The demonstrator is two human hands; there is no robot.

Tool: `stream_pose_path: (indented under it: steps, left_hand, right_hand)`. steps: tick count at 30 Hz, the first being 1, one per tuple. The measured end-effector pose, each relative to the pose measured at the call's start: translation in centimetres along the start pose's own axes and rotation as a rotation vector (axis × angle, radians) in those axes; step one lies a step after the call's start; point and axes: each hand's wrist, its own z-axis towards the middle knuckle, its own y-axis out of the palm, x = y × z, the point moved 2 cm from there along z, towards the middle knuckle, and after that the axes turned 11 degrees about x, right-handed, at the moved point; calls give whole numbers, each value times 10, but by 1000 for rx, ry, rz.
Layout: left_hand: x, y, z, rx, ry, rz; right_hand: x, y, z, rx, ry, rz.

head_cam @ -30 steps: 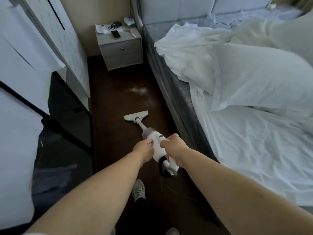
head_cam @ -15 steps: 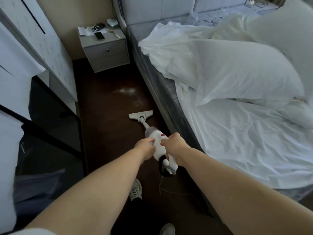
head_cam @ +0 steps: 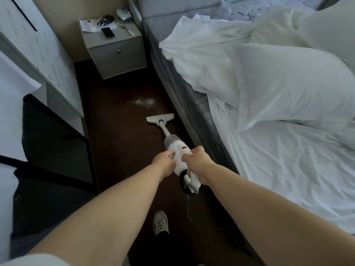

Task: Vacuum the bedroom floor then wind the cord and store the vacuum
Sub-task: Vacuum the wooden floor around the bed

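Observation:
A white stick vacuum (head_cam: 177,148) slants down to the dark floor (head_cam: 119,143) in the aisle beside the bed. Its flat floor head (head_cam: 160,118) rests on the floor, just short of a pale dust patch (head_cam: 144,101). My left hand (head_cam: 164,161) grips the left side of the vacuum body. My right hand (head_cam: 197,162) is closed around the handle from the right. A thin cord (head_cam: 194,221) trails from the handle's rear down across the floor toward the bed base.
A bed (head_cam: 269,131) with rumpled white sheets and pillows fills the right. A grey nightstand (head_cam: 115,52) with a phone and small items stands at the aisle's far end. White wardrobe panels (head_cam: 38,45) and a dark opening line the left. My shoe (head_cam: 161,222) is below the handle.
The vacuum head has slid to the right, closer to the bed base, and the view has shifted with it. Both hands keep the same grip.

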Motion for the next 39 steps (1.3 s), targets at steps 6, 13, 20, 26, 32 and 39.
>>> stream_pose_path:
  steps: [6, 13, 20, 26, 32, 39]
  left_hand:
    - [15, -40, 50, -37, 11, 67]
    - [35, -57, 85, -84, 10, 23]
    - [54, -58, 100, -80, 13, 7]
    - [72, -51, 112, -75, 11, 25]
    - [106, -37, 129, -51, -16, 23]
    - [157, -4, 147, -29, -59, -37]
  right_hand:
    - [-51, 24, 27, 8, 17, -21]
    - [-89, 30, 52, 32, 4, -66]
    - [-106, 20, 72, 20, -6, -82]
    - [-116, 6, 93, -3, -18, -93]
    - [-132, -23, 125, -46, -36, -122]
    - [-149, -76, 173, -85, -59, -176]
